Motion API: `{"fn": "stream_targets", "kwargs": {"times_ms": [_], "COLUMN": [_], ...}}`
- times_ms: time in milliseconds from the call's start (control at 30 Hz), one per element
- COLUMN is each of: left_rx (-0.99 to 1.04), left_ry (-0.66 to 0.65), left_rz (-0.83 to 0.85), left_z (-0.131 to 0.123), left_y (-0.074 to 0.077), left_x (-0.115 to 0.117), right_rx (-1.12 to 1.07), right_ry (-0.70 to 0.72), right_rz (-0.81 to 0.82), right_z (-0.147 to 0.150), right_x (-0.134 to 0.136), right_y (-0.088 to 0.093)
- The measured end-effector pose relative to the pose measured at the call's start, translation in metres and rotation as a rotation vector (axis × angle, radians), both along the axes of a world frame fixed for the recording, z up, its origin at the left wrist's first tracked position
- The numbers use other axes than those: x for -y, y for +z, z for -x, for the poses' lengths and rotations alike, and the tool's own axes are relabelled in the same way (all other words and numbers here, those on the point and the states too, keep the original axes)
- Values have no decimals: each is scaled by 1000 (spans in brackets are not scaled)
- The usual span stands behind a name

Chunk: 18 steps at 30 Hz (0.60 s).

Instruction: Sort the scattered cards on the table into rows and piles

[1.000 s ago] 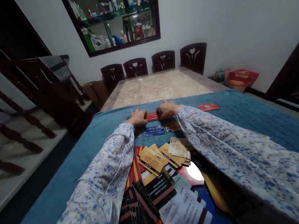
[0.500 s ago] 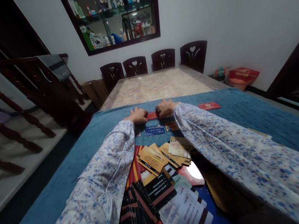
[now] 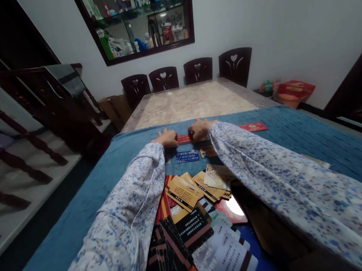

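Both arms in white, blue-flowered sleeves reach far across a blue cloth. My left hand and my right hand press on the two ends of a red card lying flat at the cloth's far edge, fingers curled onto it. Just nearer than the red card lie a blue card and an orange card. Between my forearms spreads a loose heap of cards: gold, black, red and pale ones.
Another red card lies on the cloth to the right. Beyond the cloth is bare marble tabletop with several dark chairs at its far end. A wooden stair railing runs along the left. A glass wall cabinet hangs above.
Nothing has visibly moved on the cloth; both hands stay on the red card. The view has tilted slightly, shifting everything a little upward.
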<state>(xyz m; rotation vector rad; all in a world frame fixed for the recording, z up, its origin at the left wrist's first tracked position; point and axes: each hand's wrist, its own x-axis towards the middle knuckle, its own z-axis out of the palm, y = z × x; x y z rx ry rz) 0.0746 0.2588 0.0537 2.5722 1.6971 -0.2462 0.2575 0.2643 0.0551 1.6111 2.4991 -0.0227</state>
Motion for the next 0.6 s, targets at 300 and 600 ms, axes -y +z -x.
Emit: {"fn": "stream_targets", "kwargs": {"times_ms": [300,600], "left_rx": [18,22], "left_ry": [6,15], "left_rz": [18,1], "left_z": [1,0], "left_y": [-4,-6], "left_x": [-6,-4], "right_rx": [11,8], "right_ry": [-5,-16], "right_rz": [52,18], "right_z": [4,4], "right_x": [6,3], "right_y": [9,4]}}
